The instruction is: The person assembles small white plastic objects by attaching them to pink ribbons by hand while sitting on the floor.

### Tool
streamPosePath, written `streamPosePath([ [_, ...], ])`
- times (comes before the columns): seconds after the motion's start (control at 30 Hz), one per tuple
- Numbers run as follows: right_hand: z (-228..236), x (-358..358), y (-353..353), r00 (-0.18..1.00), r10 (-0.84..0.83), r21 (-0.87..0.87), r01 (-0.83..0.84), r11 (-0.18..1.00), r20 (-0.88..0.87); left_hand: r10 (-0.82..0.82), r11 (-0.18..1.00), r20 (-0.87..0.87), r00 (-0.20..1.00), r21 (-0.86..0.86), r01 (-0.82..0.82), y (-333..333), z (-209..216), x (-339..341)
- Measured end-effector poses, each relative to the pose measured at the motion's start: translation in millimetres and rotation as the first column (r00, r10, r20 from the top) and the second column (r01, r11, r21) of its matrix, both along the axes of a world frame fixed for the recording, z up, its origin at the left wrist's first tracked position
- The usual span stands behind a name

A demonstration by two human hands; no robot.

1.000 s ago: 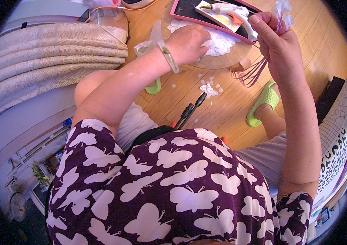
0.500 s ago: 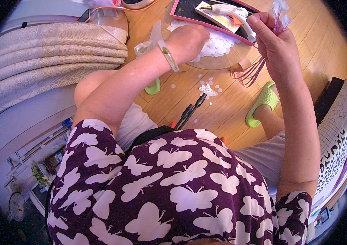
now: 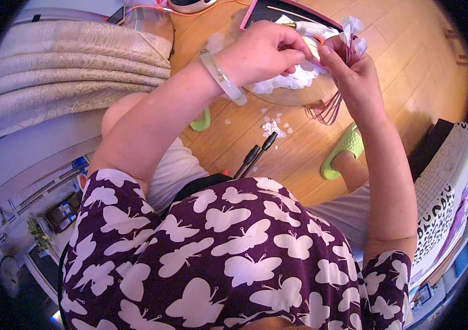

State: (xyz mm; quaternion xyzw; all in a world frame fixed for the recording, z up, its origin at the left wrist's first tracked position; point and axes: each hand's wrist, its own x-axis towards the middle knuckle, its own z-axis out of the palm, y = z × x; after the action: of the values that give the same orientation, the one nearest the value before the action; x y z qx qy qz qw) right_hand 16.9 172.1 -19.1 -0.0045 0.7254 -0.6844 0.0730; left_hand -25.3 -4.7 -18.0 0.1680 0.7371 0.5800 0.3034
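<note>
My right hand (image 3: 358,80) is closed round a bunch of thin purple stems (image 3: 327,109). Their loose ends hang below the fist, and white petals (image 3: 353,34) stick out above it. Close to its left, my left hand (image 3: 264,54) pinches thumb and forefinger together near my right thumb; what sits in that pinch is too small to make out. Beneath both hands lies a heap of white petal pieces (image 3: 289,80) on a round table (image 3: 270,96). Behind the left hand is a white glue gun (image 3: 314,28) with a brass-coloured tip, partly hidden, in a black tray with a pink rim (image 3: 249,15).
Loose petals (image 3: 272,127) are scattered on the wooden floor (image 3: 245,121). Two black cable ends (image 3: 259,154) stick up before my lap. Green slippers (image 3: 344,149) are on my feet. Folded cream fabric (image 3: 80,60) lies left; a white patterned cover (image 3: 446,192) is at the right.
My left hand has moved right, from over the petal heap to beside my right hand, its fingers pinched. My right hand has shifted slightly left and down, still holding the stems.
</note>
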Motion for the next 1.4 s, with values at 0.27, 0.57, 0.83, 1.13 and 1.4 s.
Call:
streamPosePath([
  [0.27, -11, -6, -8, 0.987, 0.118, 0.022, -0.116, 0.993, -0.112, 0.062, 0.996, -0.390, 0.919, -0.031, -0.081, -10, -3, -5],
  [0.57, -1, -6, 6, 0.997, -0.052, 0.064, 0.056, 0.996, -0.060, -0.294, 0.918, -0.628, 0.721, -0.394, 0.031, -4, -49, 2],
  [0.83, 5, -2, 25, 0.994, -0.069, 0.099, 0.078, 0.992, -0.090, -0.390, 0.867, -0.607, 0.692, -0.495, 0.054, 12, -75, 0],
  [1.13, 9, 3, 27, 0.992, -0.109, 0.129, 0.115, 0.985, -0.058, -0.437, 0.838, -0.637, 0.635, -0.545, 0.030, 13, -80, -1],
  [1.4, -11, -17, 42, 0.982, -0.141, 0.122, 0.156, 0.980, -0.124, -0.267, 0.933, -0.771, 0.578, -0.358, -0.046, 9, -66, -5],
])
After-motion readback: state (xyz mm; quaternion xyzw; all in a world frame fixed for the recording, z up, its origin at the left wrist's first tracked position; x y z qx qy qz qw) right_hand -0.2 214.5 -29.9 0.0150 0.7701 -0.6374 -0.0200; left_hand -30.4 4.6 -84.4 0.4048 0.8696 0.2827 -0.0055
